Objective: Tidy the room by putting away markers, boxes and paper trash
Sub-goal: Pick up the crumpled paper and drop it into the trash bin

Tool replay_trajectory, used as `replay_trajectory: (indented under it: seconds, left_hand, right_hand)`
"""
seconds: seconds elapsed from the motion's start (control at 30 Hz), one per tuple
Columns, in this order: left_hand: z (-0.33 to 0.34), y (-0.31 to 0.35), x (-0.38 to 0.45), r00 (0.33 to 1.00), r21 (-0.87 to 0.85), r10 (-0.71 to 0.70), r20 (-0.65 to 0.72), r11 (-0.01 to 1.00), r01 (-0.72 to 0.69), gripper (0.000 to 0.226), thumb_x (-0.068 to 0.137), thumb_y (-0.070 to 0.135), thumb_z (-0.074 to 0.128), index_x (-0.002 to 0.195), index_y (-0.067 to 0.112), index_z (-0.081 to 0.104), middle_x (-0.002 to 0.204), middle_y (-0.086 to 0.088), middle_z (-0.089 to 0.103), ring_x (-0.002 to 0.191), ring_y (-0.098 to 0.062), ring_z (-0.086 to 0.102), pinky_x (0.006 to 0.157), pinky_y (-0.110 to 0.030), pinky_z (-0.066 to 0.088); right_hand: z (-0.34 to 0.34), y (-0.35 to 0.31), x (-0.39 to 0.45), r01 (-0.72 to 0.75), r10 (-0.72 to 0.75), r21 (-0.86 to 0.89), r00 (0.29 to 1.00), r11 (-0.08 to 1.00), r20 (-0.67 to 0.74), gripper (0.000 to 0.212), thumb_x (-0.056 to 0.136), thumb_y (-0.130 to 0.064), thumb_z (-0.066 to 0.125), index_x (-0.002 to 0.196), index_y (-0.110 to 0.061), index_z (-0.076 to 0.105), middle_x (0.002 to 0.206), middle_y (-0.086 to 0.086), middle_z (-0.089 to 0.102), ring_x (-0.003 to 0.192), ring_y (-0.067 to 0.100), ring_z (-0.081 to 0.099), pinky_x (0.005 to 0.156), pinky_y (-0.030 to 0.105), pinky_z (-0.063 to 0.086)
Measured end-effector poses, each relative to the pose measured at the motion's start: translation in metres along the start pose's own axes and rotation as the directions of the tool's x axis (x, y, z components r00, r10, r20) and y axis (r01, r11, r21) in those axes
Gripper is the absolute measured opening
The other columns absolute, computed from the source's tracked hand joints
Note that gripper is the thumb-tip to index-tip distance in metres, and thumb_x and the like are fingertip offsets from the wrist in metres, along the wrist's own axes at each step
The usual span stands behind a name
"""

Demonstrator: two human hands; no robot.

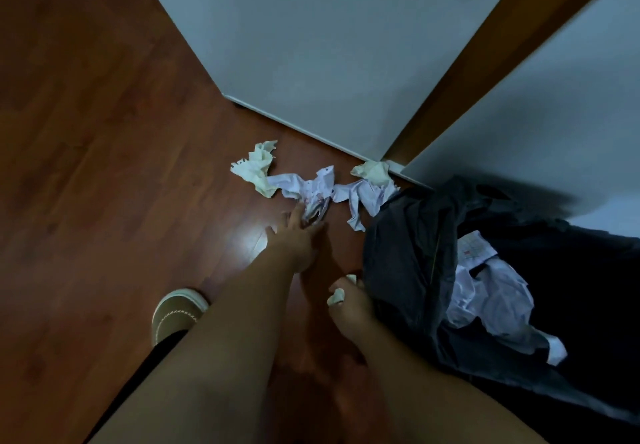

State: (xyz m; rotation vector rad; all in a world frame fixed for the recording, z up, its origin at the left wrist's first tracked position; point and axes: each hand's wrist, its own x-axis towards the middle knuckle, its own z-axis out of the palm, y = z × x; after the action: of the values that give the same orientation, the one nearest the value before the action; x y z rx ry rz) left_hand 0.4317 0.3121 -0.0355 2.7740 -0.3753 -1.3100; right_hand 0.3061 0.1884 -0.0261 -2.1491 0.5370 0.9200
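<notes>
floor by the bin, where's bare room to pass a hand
Bare wooden floor lies left of the crumpled papers, up to the white cabinet, and down to the shoe. It is crowded between the left hand, the right hand gripping a paper wad, and the black bin bag.
</notes>
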Motion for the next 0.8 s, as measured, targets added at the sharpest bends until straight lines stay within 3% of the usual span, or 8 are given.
replay_trajectory:
  seconds: [0.13, 0.27, 0.43, 0.53, 0.63, 0.7, 0.8]
  left_hand:
    - [-0.006, 0.001, 0.009, 0.998, -0.056, -0.001, -0.055, 0.998, -0.002, 0.076, 0.092, 0.04, 0.058, 0.154, 0.018, 0.021, 0.161, -0.009, 0.006, 0.144, -0.035, 0.021, 0.113, -0.051, 0.03]
    - [-0.011, 0.001, -0.017, 0.982, -0.327, 0.009, -0.187, 0.942, -0.071, 0.068, 0.09, 0.031, 0.061, 0.15, 0.015, 0.033, 0.154, -0.008, 0.017, 0.13, -0.034, 0.044, 0.101, -0.045, 0.045]
    - [-0.016, -0.005, -0.094, 0.916, -0.443, -0.035, -0.399, 0.882, -0.159, 0.076, 0.087, 0.031, 0.062, 0.153, 0.021, 0.026, 0.154, -0.005, 0.019, 0.134, -0.029, 0.039, 0.105, -0.04, 0.042]
    - [-0.047, 0.006, -0.14, 0.818, -0.388, 0.002, -0.575, 0.88, -0.275, 0.071, 0.089, 0.025, 0.06, 0.152, 0.013, 0.031, 0.153, -0.006, 0.024, 0.138, -0.025, 0.034, 0.11, -0.034, 0.036]
    - [-0.091, 0.043, -0.186, 0.688, -0.182, 0.192, -0.7, 0.884, -0.431, 0.062, 0.092, 0.029, 0.053, 0.149, 0.011, 0.039, 0.152, -0.008, 0.033, 0.139, -0.022, 0.033, 0.112, -0.028, 0.028]
    - [-0.112, 0.075, -0.213, 0.596, 0.005, 0.359, -0.718, 0.859, -0.511, 0.057, 0.09, 0.029, 0.053, 0.144, 0.015, 0.047, 0.148, -0.006, 0.042, 0.132, -0.026, 0.039, 0.109, -0.035, 0.034]
    - [-0.118, 0.124, -0.243, 0.546, 0.161, 0.501, -0.672, 0.818, -0.553, 0.054, 0.086, 0.028, 0.057, 0.14, 0.021, 0.053, 0.145, 0.0, 0.046, 0.126, -0.026, 0.038, 0.1, -0.038, 0.038]
  right_hand:
    - [-0.002, -0.004, 0.004, -0.031, 0.028, 0.045, 0.996, 0.999, 0.08, 0.028, 0.089, -0.013, 0.053, 0.116, -0.013, 0.062, 0.119, 0.006, 0.05, 0.112, 0.027, 0.052, 0.085, 0.02, 0.038]
    - [-0.006, -0.007, -0.015, 0.001, 0.012, 0.207, 0.998, 0.978, -0.063, 0.019, 0.084, -0.012, 0.059, 0.102, -0.007, 0.066, 0.113, 0.005, 0.053, 0.103, 0.026, 0.056, 0.085, 0.029, 0.048]
    - [-0.018, -0.032, -0.049, -0.01, 0.034, 0.326, 0.997, 0.945, -0.069, 0.024, 0.085, -0.012, 0.061, 0.109, -0.011, 0.065, 0.116, 0.006, 0.054, 0.104, 0.025, 0.056, 0.087, 0.03, 0.048]
    - [-0.028, -0.054, -0.077, 0.042, -0.034, 0.359, 0.999, 0.933, -0.028, 0.022, 0.088, -0.02, 0.059, 0.109, -0.016, 0.062, 0.113, 0.004, 0.053, 0.1, 0.025, 0.057, 0.084, 0.033, 0.049]
    - [-0.041, -0.061, -0.111, 0.071, -0.099, 0.422, 0.994, 0.904, 0.045, 0.022, 0.087, -0.021, 0.061, 0.109, -0.016, 0.059, 0.111, 0.008, 0.053, 0.09, 0.021, 0.055, 0.068, 0.029, 0.048]
    - [-0.056, -0.053, -0.136, 0.042, -0.091, 0.422, 0.991, 0.906, 0.097, 0.027, 0.084, -0.017, 0.063, 0.111, -0.016, 0.06, 0.11, 0.008, 0.055, 0.091, 0.022, 0.058, 0.072, 0.032, 0.049]
    - [-0.087, -0.032, -0.165, 0.032, -0.072, 0.388, 0.993, 0.921, 0.089, 0.03, 0.079, -0.023, 0.063, 0.108, -0.023, 0.061, 0.11, 0.006, 0.062, 0.101, 0.024, 0.062, 0.085, 0.034, 0.052]
